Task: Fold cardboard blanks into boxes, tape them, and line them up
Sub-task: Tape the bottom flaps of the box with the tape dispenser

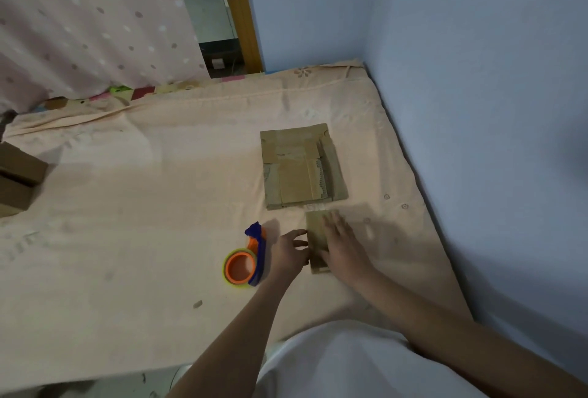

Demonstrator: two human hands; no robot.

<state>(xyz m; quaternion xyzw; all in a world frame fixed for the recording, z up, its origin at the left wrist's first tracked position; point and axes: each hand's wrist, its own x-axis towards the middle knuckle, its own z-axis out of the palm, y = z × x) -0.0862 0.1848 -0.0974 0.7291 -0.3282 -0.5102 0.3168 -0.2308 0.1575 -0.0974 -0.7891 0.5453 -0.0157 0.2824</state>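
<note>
A small flat cardboard blank (316, 232) lies on the peach bedsheet (143, 206) in front of me. My right hand (342, 243) rests flat on it with fingers spread and slightly blurred. My left hand (291, 251) touches the blank's left edge with relaxed fingers. Just beyond lies a larger flattened cardboard blank (302, 165) with old tape strips on it. A tape dispenser (248, 257), orange and blue with a clear tape roll, sits just left of my left hand.
A folded brown cardboard box (17, 174) stands at the bed's left edge. A blue wall (477, 111) borders the bed on the right. A dotted pink curtain (95, 22) hangs at the back left. A small scrap (197, 303) lies on the sheet.
</note>
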